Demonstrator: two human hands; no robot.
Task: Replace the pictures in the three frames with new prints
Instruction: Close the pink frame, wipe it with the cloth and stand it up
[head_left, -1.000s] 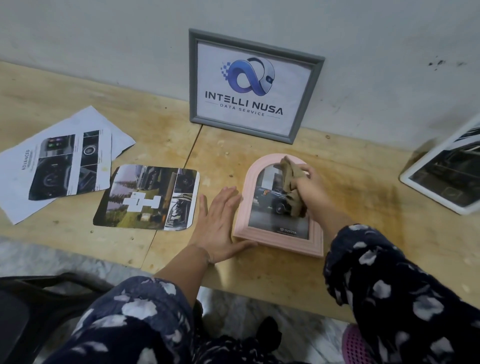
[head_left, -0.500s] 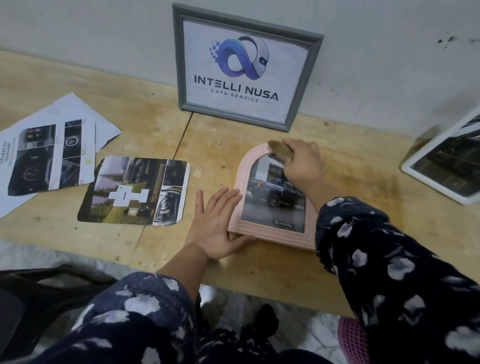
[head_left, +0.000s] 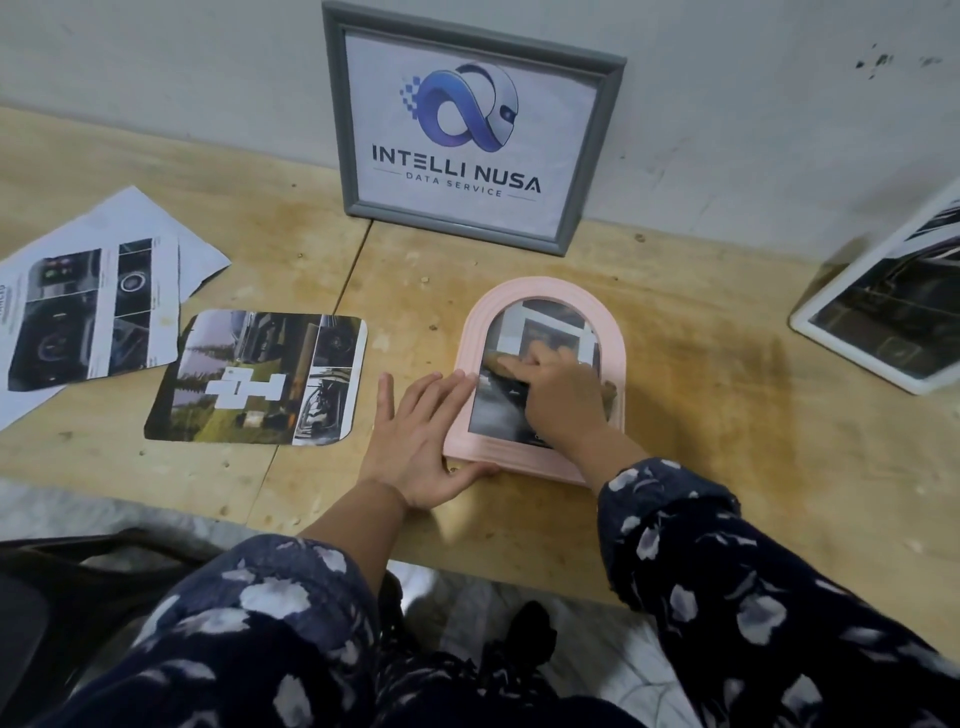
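Note:
A pink arched frame (head_left: 540, 291) lies flat on the wooden table (head_left: 727, 415) with a car print behind its glass. My right hand (head_left: 561, 400) presses on the middle of the glass, closed over a brownish cloth (head_left: 609, 388) that only peeks out at the hand's right side. Flat on the table, my left hand (head_left: 421, 441) has its fingers spread against the frame's left side and its thumb along the bottom edge. A grey frame (head_left: 457, 227) with a logo print leans on the wall behind. At the far right, a white frame (head_left: 857, 352) leans too.
A loose print with rounded corners (head_left: 260, 379) lies left of my left hand. Further left are printed sheets (head_left: 88, 312) overlapping each other. The table's front edge runs just below my wrists, and my patterned sleeves fill the foreground.
My right hand has slid the cloth from the arched top of the pink frame down to the middle of the glass. The left hand has stayed against the frame.

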